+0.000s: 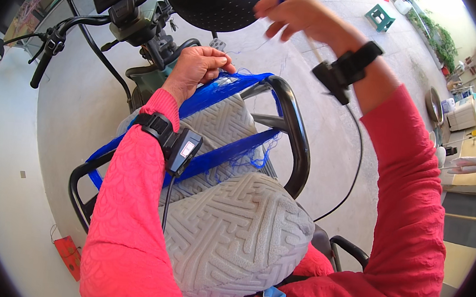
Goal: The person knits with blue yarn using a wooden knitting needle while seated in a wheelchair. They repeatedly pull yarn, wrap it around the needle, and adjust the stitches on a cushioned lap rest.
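Observation:
Blue yarn or thread [221, 100] is stretched in a long loop across a black tubular metal frame [296, 141], above my lap in grey patterned fabric [235, 229]. My left hand [202, 69] is at the far strand, with thumb and forefinger pinched on the blue thread. Raised to the upper right, my right hand [300, 16] is somewhat blurred, with its fingers bent and a small dark blue thing at the fingers. A faint thread seems to run below it. Loose tangled ends hang from the near strand. Each wrist bears a black strapped device with a cable.
An electric scooter or tricycle handlebar [83, 20] and a black dotted basket-like object [221, 2] stand beyond the frame. On the floor farther off is a green stool [380, 17]. Basins, tubs and a white container [466, 113] line the right side. A red packet [68, 256] lies lower left.

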